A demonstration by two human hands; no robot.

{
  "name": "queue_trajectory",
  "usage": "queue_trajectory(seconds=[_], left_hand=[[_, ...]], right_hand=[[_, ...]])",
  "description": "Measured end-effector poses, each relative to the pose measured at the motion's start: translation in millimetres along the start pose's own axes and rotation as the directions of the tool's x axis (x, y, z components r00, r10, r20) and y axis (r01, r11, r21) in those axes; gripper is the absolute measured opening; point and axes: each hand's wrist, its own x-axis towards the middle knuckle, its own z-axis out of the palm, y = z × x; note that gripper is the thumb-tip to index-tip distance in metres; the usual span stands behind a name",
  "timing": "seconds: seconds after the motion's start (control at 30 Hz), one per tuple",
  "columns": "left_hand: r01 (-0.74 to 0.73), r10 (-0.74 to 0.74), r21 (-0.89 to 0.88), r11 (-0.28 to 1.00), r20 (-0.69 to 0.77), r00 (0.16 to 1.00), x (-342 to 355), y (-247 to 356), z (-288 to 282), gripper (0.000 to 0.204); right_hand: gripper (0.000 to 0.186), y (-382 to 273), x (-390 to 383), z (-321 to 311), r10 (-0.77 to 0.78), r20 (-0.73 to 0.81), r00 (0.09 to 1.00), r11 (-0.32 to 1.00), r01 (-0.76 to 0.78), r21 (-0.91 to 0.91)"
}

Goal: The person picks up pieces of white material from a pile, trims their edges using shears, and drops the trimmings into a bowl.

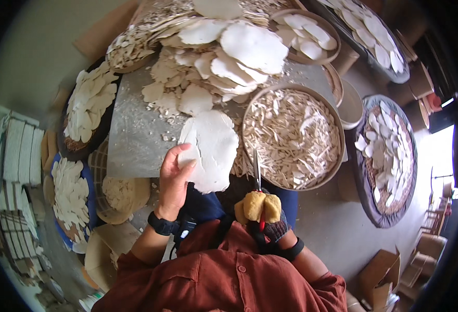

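Note:
In my left hand (175, 182) is a broad, thin, off-white oval slice (211, 151) with ragged edges and a crack down its middle. My thumb lies on top of it and my fingers are at its left side. My right hand (275, 227), in a dark glove, is closed around scissors (257, 171) with red handles and yellow padding. Their blades point away from me, close together, beside the rim of a round tray (339, 156). That tray is full of narrow cut white strips (294, 135). The padding hides most of my right fingers.
Beyond my hands, a pile of similar slices (229, 57) covers the far part of a grey metal table (135, 140). Trays of white pieces stand at left (88, 104) and right (387, 161). Stacked white blocks (18, 151) line the left; a cardboard box (382, 275) sits lower right.

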Motion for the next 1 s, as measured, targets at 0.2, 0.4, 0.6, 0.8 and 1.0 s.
queue_trajectory(seconds=[0.2, 0.4, 0.6, 0.8, 1.0], left_hand=[[-0.033, 0.033, 0.016, 0.999, 0.013, 0.999, -13, -24, 33, 0.072], [-0.052, 0.049, 0.063, 0.997, 0.043, 0.998, -22, -39, 54, 0.069], [0.004, -0.009, 0.097, 0.995, 0.056, 0.998, -21, -39, 54, 0.069], [-0.027, 0.009, 0.217, 0.976, 0.085, 0.996, -9, -35, 50, 0.071], [0.013, -0.064, 0.254, 0.967, 0.192, 0.979, 0, -28, 42, 0.072]], right_hand=[[0.025, -1, -3, 1, -0.147, 0.008, 0.989, 0.901, 0.137, -0.411], [0.027, -3, 2, -5, -0.266, 0.027, 0.964, 0.700, 0.212, -0.682], [0.035, -17, -6, -11, -0.340, 0.152, 0.928, 0.491, 0.314, -0.813], [0.039, -21, -9, -10, -0.210, 0.136, 0.968, 0.554, 0.232, -0.799], [0.039, -15, -9, -14, -0.203, 0.113, 0.973, 0.714, 0.226, -0.663]])
